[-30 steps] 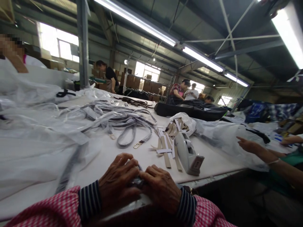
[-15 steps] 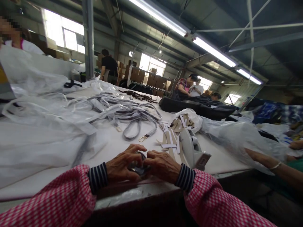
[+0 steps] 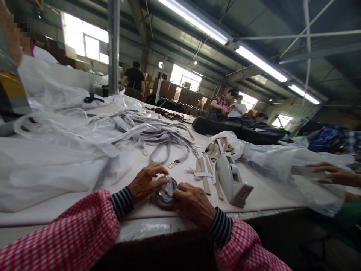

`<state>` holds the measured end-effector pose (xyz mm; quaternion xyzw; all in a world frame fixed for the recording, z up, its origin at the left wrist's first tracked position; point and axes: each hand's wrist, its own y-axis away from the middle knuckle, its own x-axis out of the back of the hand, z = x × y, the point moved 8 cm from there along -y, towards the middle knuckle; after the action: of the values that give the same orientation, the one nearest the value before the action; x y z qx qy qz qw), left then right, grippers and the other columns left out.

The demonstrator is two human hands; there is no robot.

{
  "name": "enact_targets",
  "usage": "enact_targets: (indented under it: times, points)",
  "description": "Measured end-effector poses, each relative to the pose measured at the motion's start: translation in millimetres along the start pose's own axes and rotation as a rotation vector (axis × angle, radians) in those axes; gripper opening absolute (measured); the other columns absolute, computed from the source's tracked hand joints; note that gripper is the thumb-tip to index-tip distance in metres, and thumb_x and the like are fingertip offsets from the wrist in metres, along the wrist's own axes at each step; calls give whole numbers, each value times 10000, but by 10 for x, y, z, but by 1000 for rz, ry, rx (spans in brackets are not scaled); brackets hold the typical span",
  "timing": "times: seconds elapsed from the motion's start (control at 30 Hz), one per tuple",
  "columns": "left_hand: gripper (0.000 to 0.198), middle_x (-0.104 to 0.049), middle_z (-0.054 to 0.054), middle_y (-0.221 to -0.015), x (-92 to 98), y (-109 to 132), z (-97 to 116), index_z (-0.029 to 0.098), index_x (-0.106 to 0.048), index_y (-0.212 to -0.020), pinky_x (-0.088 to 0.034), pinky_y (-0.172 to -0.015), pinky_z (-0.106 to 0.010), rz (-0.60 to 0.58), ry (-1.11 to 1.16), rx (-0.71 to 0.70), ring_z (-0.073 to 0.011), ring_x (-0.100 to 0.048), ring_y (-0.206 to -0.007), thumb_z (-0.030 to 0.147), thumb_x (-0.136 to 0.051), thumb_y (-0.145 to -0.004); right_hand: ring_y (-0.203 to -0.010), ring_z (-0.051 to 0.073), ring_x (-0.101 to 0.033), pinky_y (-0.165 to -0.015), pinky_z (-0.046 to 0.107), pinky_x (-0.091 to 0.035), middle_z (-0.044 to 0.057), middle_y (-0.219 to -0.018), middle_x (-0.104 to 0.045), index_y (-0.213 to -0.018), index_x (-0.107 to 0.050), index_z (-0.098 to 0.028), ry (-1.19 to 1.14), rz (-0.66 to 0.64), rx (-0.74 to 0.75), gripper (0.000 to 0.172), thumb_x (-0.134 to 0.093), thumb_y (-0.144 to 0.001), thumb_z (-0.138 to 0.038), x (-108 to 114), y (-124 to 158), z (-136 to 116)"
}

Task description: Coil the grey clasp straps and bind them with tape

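A grey strap wound into a coil [image 3: 166, 194], with a clear plastic sheen on it, sits at the table's front edge between my hands. My right hand [image 3: 193, 203] is closed on the coil's right side, its fingers curled. From the left, my left hand [image 3: 148, 182] reaches over the coil's upper edge, thumb and fingers apart, the tips touching or just above it. Just beyond lies a loose grey strap [image 3: 160, 152] ending in a gold clasp [image 3: 172, 164]. A grey tape dispenser [image 3: 231, 180] stands to the right of my right hand.
Beige and white strips [image 3: 207, 173] lie beside the dispenser, with more in a plastic bag [image 3: 238, 145]. A pile of grey straps [image 3: 135, 126] spreads behind. Plastic sheeting [image 3: 50, 169] covers the left. At right, a co-worker's hand [image 3: 332, 173] is over a clear bag [image 3: 310, 192].
My left hand has drawn up and back, leaving more of the coil in view, while my right hand keeps hold of its side. The co-worker's hand at right has risen.
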<state>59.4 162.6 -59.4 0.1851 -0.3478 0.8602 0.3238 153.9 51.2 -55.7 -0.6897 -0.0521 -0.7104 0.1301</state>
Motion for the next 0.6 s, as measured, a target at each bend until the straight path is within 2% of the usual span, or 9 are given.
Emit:
enact_targets:
  times: [0.13,0.27,0.4,0.6]
  points:
    - [117,-668,-38,-983,-54,23,213,200,-685,-965,-448,-903,-361,-21,-158,-182,-214,-555,-988,244,-577,-953,-884,166,-599,-699,261,-370,12,-953,-635,-935,-632,-203,-34,16,-20,149,-727,-869,-296,20,5,10]
    - [97,-653,-33,-932,-129,15,256,188,-669,-927,-446,-843,-333,-100,-265,-184,-206,-540,-930,223,-585,-959,-873,166,-595,-685,263,-356,7,-934,-633,-910,-633,-206,-38,31,-17,156,-730,-867,-321,15,-7,25]
    - [187,-629,-46,-917,-193,39,324,175,-665,-877,-447,-831,-333,-152,-315,-242,-207,-525,-914,215,-522,-990,-853,163,-592,-668,268,-342,4,-923,-637,-891,-633,-207,-31,21,7,153,-717,-876,-334,12,-21,10]
    - [135,-634,-50,-955,-173,79,302,171,-662,-917,-459,-857,-337,-71,-248,-244,-208,-538,-951,209,-548,-978,-848,163,-593,-669,269,-346,11,-935,-637,-919,-634,-198,-42,5,-11,150,-720,-868,-309,37,-17,-5]
